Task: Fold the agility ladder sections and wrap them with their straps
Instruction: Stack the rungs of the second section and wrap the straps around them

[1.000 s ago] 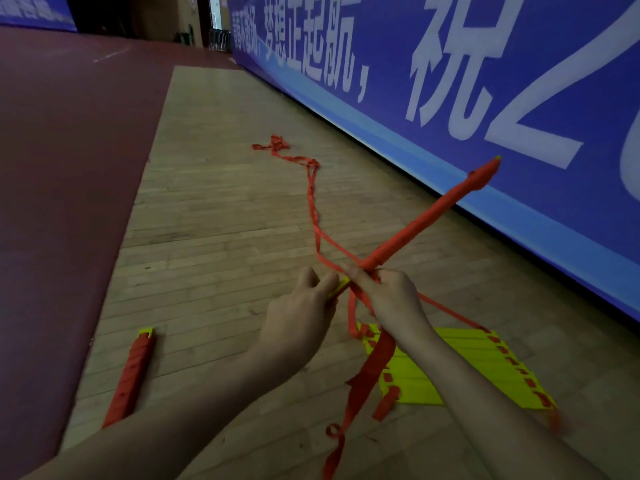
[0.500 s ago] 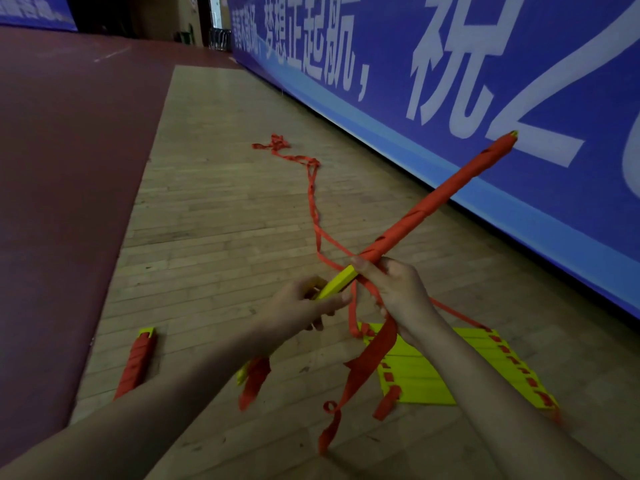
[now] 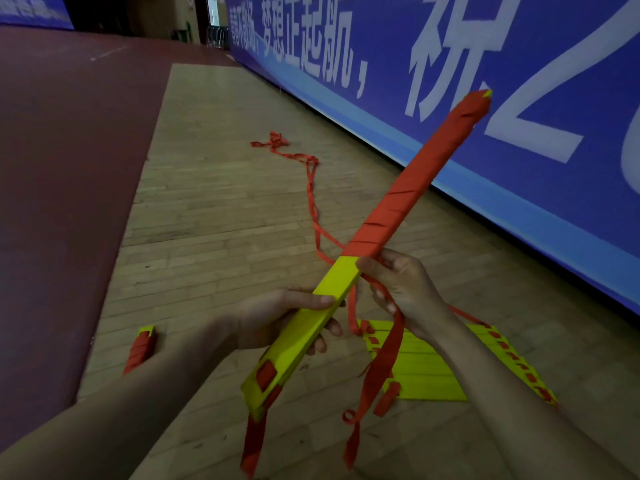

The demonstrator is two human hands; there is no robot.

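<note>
The fingers of the left hand curl round the bare lower half of a long, flat stack of yellow plastic ladder rungs, thumb lying along its top face, the other fingertips showing under its far edge. The right hand has its fingers bent, pinching a red fabric strap against the stack's edge, right where the red winding ends and the yellow begins.

The stack is held in the air, tilted, its upper half bound in spiral turns of strap (only a yellow tip shows at the top end). From the right hand the loose strap drops below the stack in a curling tail; another red tail hangs from the stack's lower end.

Beneath the stack lies a pale wooden plank floor. Just right of the stack's lower end a flat, unfolded yellow ladder section lies spread out, with red tabs along its side. Beyond the stack a long red strap trail runs away across the floor. Well left of the stack rests a second red-wrapped rung bundle. Behind the stack's upper end stands a blue banner wall with white characters.
</note>
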